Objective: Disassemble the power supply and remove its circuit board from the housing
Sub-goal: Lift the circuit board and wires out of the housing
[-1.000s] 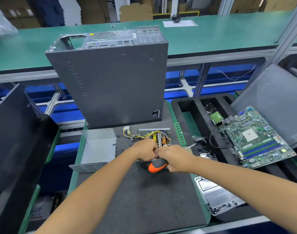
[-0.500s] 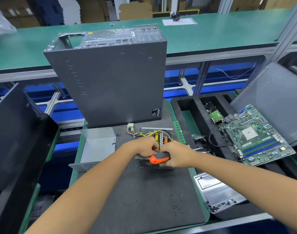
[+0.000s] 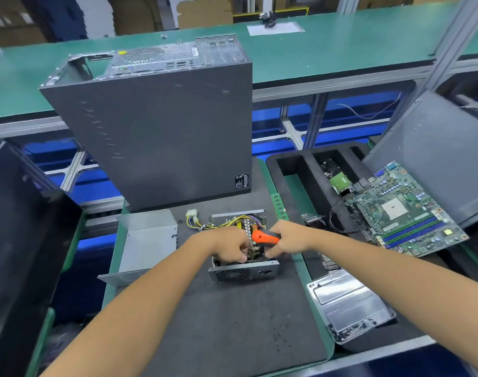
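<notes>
Maybe perforated sheet-metal PSU housing [image 3: 243, 273]

Both hands cover the middle of the open supply [image 3: 243, 270], so most of its board is hidden; only a strip shows between them. The left hand's [image 3: 228, 247] fingertips curl down out of sight inside the housing. The right hand [image 3: 288, 239] hides the rear of the orange screwdriver [image 3: 263, 237], and its tip cannot be seen. The label [image 3: 241, 181] on the case [image 3: 164, 126] is too small to read. The black panel [image 3: 20, 240] at left is cut off by the frame edge, as is the grey panel [image 3: 436, 159] at right.
</notes>
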Tool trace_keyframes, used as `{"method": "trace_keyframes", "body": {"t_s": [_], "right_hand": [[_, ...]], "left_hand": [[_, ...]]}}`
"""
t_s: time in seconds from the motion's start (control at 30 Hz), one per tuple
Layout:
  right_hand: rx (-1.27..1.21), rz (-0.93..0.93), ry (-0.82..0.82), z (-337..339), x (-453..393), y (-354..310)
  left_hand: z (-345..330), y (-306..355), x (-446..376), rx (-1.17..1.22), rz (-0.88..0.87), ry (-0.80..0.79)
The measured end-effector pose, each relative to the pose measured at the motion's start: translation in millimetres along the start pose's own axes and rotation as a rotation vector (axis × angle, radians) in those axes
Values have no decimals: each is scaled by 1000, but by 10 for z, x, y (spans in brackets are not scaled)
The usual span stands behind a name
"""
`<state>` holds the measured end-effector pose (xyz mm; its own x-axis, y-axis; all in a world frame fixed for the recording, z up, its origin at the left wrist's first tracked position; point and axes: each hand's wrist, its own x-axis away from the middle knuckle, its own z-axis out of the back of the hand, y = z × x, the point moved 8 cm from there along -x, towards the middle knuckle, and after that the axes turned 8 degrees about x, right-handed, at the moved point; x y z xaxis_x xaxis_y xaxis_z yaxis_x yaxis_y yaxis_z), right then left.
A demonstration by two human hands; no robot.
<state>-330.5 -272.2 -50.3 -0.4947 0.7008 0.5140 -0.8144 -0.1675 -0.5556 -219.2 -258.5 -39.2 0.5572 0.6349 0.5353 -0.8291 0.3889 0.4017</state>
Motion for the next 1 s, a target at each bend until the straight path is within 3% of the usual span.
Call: {"method": "trace_keyframes", "body": {"t_s": [0.2, 0.5, 0.73, 0.9, 1.0], "right_hand": [[-169, 29, -40, -23, -70, -46], [-172, 45, -157, -72, -142, -33], [-114, 96, -246, -145, -128, -116], [38, 163, -137, -120, -79, -204], [367, 290, 133, -66, -4, -396]], "left_hand": [[3, -31, 10, -16, -10, 67], [6, -22, -42, -115, 39, 53], [-26, -19, 7, -68, 62, 155], [-69, -2, 68, 78, 53, 159], [-53, 15, 108, 129, 15, 164]]}}
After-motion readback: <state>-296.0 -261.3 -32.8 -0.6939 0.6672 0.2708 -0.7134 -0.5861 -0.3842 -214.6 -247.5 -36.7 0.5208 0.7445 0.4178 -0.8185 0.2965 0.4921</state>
